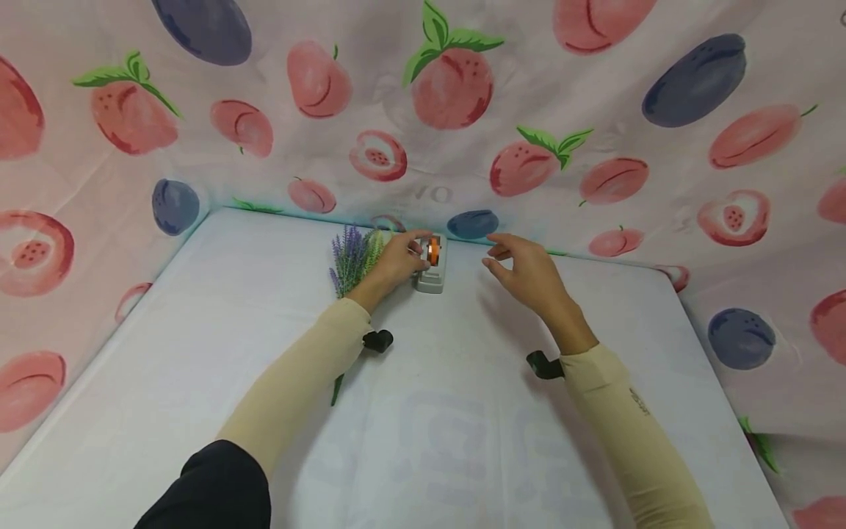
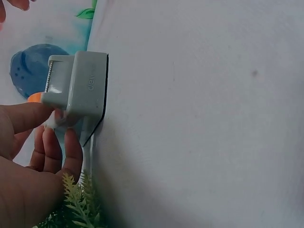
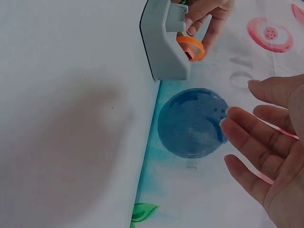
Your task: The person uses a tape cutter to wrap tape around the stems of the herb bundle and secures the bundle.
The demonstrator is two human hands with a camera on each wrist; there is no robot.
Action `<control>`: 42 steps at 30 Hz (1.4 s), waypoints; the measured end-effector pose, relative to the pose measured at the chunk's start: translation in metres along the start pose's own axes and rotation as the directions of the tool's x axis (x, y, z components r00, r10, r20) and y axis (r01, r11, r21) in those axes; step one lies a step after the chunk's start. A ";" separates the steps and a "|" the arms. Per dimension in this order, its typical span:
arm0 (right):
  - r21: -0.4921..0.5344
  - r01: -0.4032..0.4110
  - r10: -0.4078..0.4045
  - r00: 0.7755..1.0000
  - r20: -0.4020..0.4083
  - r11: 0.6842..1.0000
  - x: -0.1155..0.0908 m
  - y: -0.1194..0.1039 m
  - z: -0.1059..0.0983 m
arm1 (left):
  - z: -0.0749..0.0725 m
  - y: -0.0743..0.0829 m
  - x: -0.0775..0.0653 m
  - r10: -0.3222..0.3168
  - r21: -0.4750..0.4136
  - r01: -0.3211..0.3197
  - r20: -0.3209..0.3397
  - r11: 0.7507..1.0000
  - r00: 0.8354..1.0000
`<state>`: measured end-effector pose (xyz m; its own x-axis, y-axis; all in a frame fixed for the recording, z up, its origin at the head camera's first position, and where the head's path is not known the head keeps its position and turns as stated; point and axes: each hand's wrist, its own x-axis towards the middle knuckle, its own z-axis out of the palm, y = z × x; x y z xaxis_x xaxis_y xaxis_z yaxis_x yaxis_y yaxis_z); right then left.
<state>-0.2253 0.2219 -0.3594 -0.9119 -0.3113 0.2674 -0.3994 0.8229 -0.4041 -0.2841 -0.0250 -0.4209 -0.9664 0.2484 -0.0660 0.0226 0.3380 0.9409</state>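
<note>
A grey tape dispenser (image 1: 431, 282) stands upright near the table's far edge, an orange ring (image 3: 195, 47) seated in its top. My left hand (image 1: 399, 258) grips the dispenser from its left side, thumb by the toothed cutter end and a finger reaching along to the ring. In the left wrist view the grey body (image 2: 90, 85) shows beside the thumb and bent fingers. To the right of the dispenser, my right hand (image 1: 529, 273) hovers apart from it, fingers loosely bent and holding nothing. The right wrist view shows its palm side and spread fingers (image 3: 251, 128).
A bunch of artificial purple and yellow-green flowers (image 1: 349, 257) lies left of the dispenser, partly under my left forearm, its stem (image 1: 337, 389) pointing toward me. Fruit-printed cloth (image 1: 396, 81) hangs behind and beside the white table (image 1: 423, 441).
</note>
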 end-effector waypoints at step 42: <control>0.277 -0.125 0.084 0.984 0.154 0.953 0.068 -0.008 0.067 | 0.004 0.001 0.008 -0.047 -0.010 0.047 0.015 0.999 0.999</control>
<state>-0.2906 0.1624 -0.3962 -0.9458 -0.3109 0.0943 -0.2930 0.6908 -0.6610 -0.2909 -0.0196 -0.4221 -0.9624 0.2461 -0.1151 -0.0254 0.3403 0.9400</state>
